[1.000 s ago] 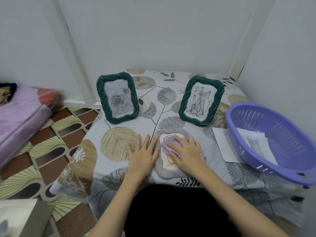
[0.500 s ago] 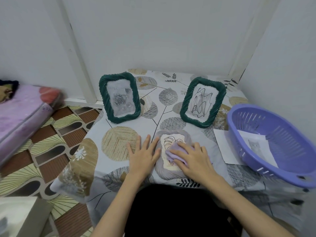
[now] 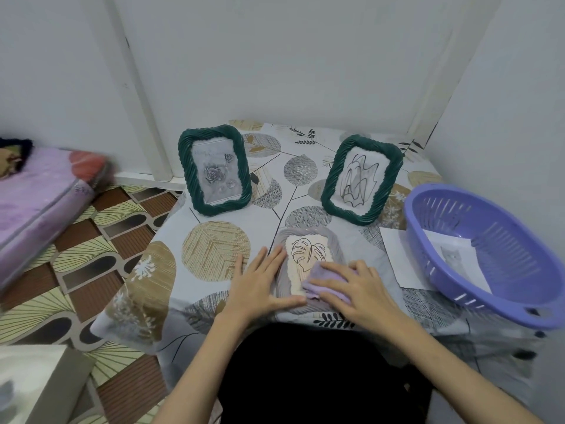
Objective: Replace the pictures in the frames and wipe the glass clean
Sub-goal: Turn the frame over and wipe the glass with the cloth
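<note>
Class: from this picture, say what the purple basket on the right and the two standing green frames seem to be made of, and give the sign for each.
Purple basket: looks like moulded plastic, smooth with a slight sheen; its wall has rows of slots.
Green frames: twisted, rope-like ridges with a dull gloss; probably moulded plastic or resin, though woven cane painted green cannot be ruled out.

Plain white walls (image 3: 305, 56) are seen across the top; patterned brown floor (image 3: 91, 240) lower left; pink mattress (image 3: 39, 191) at left edge.
</note>
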The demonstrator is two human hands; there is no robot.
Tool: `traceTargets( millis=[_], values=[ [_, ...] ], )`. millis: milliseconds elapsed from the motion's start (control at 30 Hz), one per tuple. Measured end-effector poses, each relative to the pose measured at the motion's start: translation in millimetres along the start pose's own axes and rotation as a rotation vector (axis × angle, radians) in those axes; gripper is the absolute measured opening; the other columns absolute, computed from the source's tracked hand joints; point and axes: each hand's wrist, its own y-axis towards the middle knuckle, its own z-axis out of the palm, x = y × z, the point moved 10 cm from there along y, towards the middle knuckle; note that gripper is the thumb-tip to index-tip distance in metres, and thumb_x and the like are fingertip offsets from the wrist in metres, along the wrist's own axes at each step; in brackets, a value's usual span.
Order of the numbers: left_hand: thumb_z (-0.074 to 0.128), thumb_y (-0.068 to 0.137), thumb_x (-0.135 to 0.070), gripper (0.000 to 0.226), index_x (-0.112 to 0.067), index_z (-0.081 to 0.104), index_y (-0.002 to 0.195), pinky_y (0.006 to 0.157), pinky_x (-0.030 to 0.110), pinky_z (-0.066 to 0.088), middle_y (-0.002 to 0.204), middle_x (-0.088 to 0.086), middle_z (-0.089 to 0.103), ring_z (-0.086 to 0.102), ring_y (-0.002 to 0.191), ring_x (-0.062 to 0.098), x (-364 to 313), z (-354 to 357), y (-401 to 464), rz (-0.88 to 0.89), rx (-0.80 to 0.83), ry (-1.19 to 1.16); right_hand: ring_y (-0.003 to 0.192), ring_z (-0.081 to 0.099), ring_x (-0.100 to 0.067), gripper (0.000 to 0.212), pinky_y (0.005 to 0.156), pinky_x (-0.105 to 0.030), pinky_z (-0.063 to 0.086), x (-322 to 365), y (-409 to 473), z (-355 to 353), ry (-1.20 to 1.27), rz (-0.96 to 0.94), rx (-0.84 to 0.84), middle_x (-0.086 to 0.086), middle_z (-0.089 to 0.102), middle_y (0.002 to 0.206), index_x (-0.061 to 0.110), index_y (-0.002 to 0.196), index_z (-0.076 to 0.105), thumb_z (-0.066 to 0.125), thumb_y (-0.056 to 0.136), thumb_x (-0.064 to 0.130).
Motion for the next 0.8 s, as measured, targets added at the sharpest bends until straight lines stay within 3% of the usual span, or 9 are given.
traceTargets(
  millis=[133,233,367,533,667,733,800],
  values=[
    [0.003,0.038,-0.100,0.128,-0.034,-0.001,0.147,0.114,0.052,-0.008,0.150,-0.026,-0.011,-0.007,0.144,0.006,-0.8,2.9,-0.4,0.040,0.030,0.024,0.093,0.045,-0.025,0.048,0.074,-0.035,0.034,-9.2,33.1,4.8,0.040,0.188,0.022,0.010,0.057,0.126,0.046,0.112,0.060,0.025,0.082,0.060],
    [0.005,0.033,-0.100,0.135,-0.029,-0.004,0.147,0.113,0.053,-0.008,0.154,-0.020,-0.009,-0.008,0.144,0.007,-1.7,3.3,-2.6,0.053,0.033,0.049,0.096,0.046,-0.026,0.047,0.076,-0.036,0.035,19.4,37.2,13.7,0.074,0.111,0.037,0.012,0.056,0.129,0.046,0.107,0.064,0.027,0.081,0.062],
    [0.013,0.034,-0.099,0.134,-0.029,-0.007,0.147,0.113,0.053,-0.010,0.154,-0.019,-0.010,-0.010,0.144,0.007,-1.7,4.2,-2.1,0.041,0.042,0.048,0.085,0.042,-0.018,0.032,0.067,-0.030,0.031,12.5,14.1,4.0,0.101,-0.007,-0.016,0.019,0.060,0.119,0.051,0.099,0.065,0.039,0.083,0.058],
    [0.015,0.033,-0.098,0.135,-0.029,-0.006,0.147,0.113,0.051,-0.010,0.155,-0.018,-0.010,-0.009,0.144,0.007,-1.8,3.4,-1.3,0.034,0.038,0.028,0.087,0.050,-0.025,0.040,0.070,-0.032,0.028,4.0,44.4,3.3,0.097,0.176,-0.057,0.013,0.064,0.113,0.047,0.095,0.068,0.033,0.079,0.060],
    [0.010,0.031,-0.100,0.137,-0.030,-0.005,0.147,0.113,0.051,-0.010,0.155,-0.018,-0.009,-0.009,0.144,0.007,-0.3,4.6,-0.2,0.035,0.032,0.038,0.089,0.050,-0.022,0.037,0.072,-0.035,0.035,25.4,32.1,7.6,0.163,0.107,-0.035,0.017,0.063,0.113,0.044,0.089,0.070,0.038,0.080,0.060],
    [0.012,0.030,-0.100,0.138,-0.031,-0.005,0.147,0.113,0.051,-0.011,0.155,-0.019,-0.009,-0.009,0.144,0.006,0.5,5.8,0.5,0.031,0.040,0.021,0.085,0.049,-0.018,0.034,0.068,-0.035,0.036,17.3,20.7,-1.1,0.101,0.078,-0.085,0.019,0.064,0.108,0.047,0.093,0.068,0.040,0.079,0.060],
    [0.015,0.030,-0.100,0.137,-0.031,-0.005,0.147,0.112,0.051,-0.011,0.154,-0.020,-0.010,-0.009,0.143,0.006,0.0,5.2,0.6,0.032,0.047,0.016,0.089,0.051,-0.020,0.047,0.071,-0.034,0.032,1.4,23.4,-2.2,0.079,0.166,-0.046,0.018,0.063,0.109,0.044,0.108,0.062,0.037,0.074,0.064]
  ],
)
